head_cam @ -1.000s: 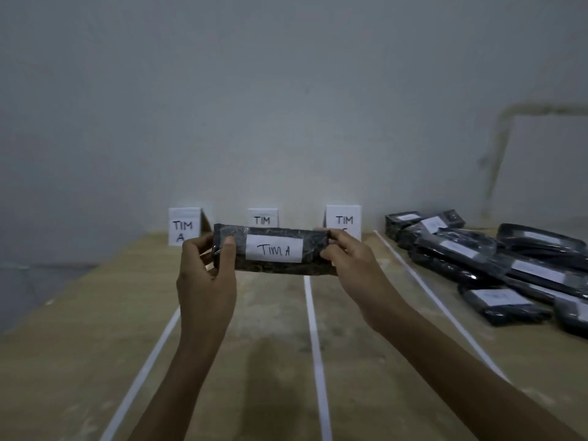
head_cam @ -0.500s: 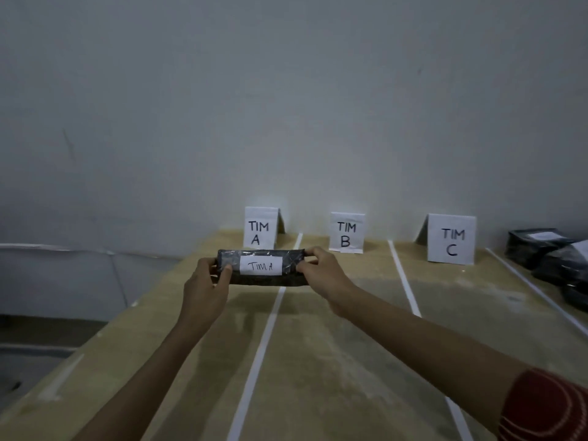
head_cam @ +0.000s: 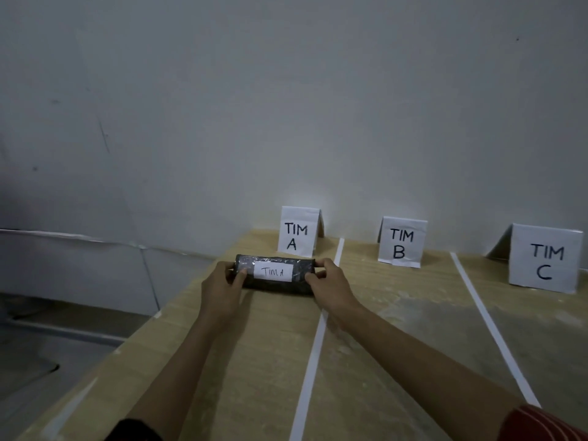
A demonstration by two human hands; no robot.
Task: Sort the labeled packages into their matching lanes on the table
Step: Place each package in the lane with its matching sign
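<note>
While you hold it by both ends, the dark wrapped package lies crosswise in the leftmost lane, just in front of the folded card marked TIM A. Its white label, handwritten TIM A, faces you. From this angle you cannot tell whether its underside touches the table or hangs just above it.

Your left hand grips the left end, with the thumb laid over the front face beside the label and the fingers wrapped behind. Your right hand grips the right end, with its fingers curled over the top edge and the thumb at the front. That hand sits over the white tape line that divides the first lane from the second.

Beyond that line, the TIM B card stands at the far end of the middle lane. A second tape line runs to its right, and past it stands the TIM C card, close to the picture's right edge. All three cards stand upright near the grey wall.

The table top is pale wood grain with dusty grey patches in the middle and right lanes. A red striped sleeve shows on your right arm at the lower right corner, and a dark sleeve on your left arm at the bottom edge.
</note>
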